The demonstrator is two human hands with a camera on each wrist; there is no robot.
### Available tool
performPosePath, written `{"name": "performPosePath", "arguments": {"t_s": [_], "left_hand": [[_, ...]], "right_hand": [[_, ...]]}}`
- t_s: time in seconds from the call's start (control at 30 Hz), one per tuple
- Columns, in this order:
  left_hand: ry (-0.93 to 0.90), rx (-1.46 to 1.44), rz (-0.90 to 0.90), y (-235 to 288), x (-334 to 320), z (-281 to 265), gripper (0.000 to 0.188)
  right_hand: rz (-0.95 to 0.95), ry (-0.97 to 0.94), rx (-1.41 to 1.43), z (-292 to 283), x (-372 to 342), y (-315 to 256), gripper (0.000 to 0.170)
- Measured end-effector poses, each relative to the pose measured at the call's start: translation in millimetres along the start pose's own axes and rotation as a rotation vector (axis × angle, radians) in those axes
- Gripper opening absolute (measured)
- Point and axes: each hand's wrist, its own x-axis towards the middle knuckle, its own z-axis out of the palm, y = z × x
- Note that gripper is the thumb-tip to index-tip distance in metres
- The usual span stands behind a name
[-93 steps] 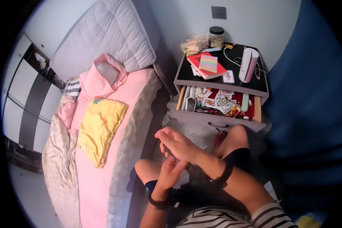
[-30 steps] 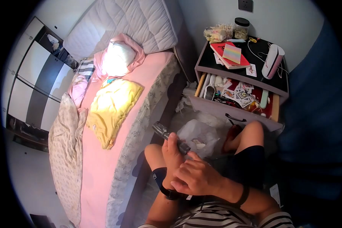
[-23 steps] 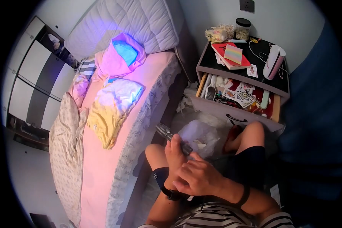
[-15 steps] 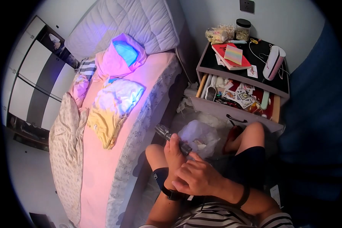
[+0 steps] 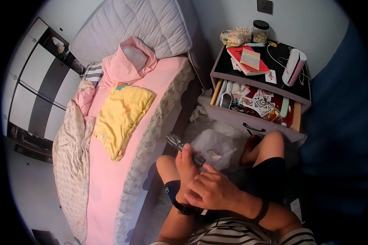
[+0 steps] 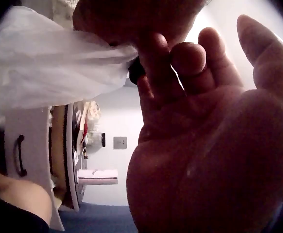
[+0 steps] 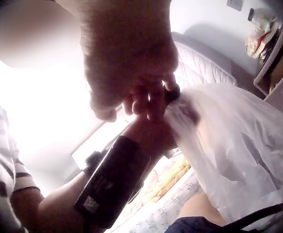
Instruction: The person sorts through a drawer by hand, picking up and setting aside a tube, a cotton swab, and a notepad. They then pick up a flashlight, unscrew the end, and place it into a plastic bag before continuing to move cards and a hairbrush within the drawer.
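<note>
A dark metal flashlight (image 5: 175, 141) points toward the bed from my left hand (image 5: 187, 170), whose thumb lies along the barrel. No beam shows on the bedding. My right hand (image 5: 214, 190) is just beside it, index finger reaching to the flashlight's tail end and the other fingers loosely bent. In the left wrist view only the dark tail of the flashlight (image 6: 135, 72) shows past the fingers; my palm hides the rest. Behind the hands sits a translucent plastic bag (image 5: 210, 143), large in both wrist views and overlapping the fingers there.
To the left is a bed with a pink sheet (image 5: 104, 188) and a yellow cloth (image 5: 122, 118). A nightstand drawer (image 5: 229, 118) stands pulled out, holding playing cards and small items. On top are a red book (image 5: 233, 53), a jar (image 5: 261, 30) and a white-and-pink device (image 5: 294, 67).
The hands came apart from an earlier clasp, revealing the flashlight. Its white light on the bed turned blue-violet, then went out. Over the last second the hands barely moved.
</note>
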Motion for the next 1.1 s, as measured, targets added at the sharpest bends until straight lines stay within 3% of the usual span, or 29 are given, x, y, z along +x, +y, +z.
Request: {"name": "performPosePath", "arguments": {"t_s": [0.03, 0.23, 0.27, 0.37, 0.47, 0.57, 0.7, 0.77, 0.83, 0.87, 0.9, 1.03, 1.1], "left_hand": [[0.024, -0.023, -0.03, 0, 0, 1, 0.027], [-0.118, -0.179, 0.203, -21, 6, -6, 0.014], [-0.18, -0.066, 0.233, -27, 10, -18, 0.01], [-0.21, 0.051, 0.353, -14, 3, -11, 0.014], [-0.25, 0.098, 0.404, -29, 6, -12, 0.016], [-0.292, 0.129, 0.386, -31, 3, -8, 0.016], [-0.393, 0.203, 0.391, -43, 5, -14, 0.017], [-0.405, 0.257, 0.542, -37, -5, -2, 0.02], [-0.455, 0.338, 0.624, -34, -17, 8, 0.019], [-0.608, 0.329, 0.305, -44, -9, -9, 0.016], [-0.577, 0.306, 0.193, -37, -11, -4, 0.012], [-0.663, 0.177, -0.017, -34, -12, -4, 0.013], [-0.675, 0.117, -0.098, -31, -10, -10, 0.015]], "right_hand": [[0.002, -0.008, 0.001, 0, 0, 0, 0.02], [0.175, 0.021, 0.145, -10, -13, 12, 0.021], [0.217, 0.054, 0.147, -12, -14, 19, 0.023], [0.611, 0.171, 0.239, -23, -18, 28, 0.016], [0.599, 0.324, 0.329, -27, -15, 41, 0.014], [0.58, 0.241, 0.31, -31, -14, 45, 0.022], [0.446, 0.313, 0.332, -22, -3, 41, 0.039], [0.376, 0.376, 0.374, -14, 15, 35, 0.05], [0.49, 0.284, 0.487, -17, 31, 40, 0.04], [0.595, 0.195, 0.592, -23, 36, 47, 0.034], [0.697, 0.104, 0.701, -28, 40, 52, 0.032], [1.018, 0.497, 1.026, -22, 31, 98, 0.047], [1.019, 0.547, 0.974, -25, 24, 102, 0.046]]}}
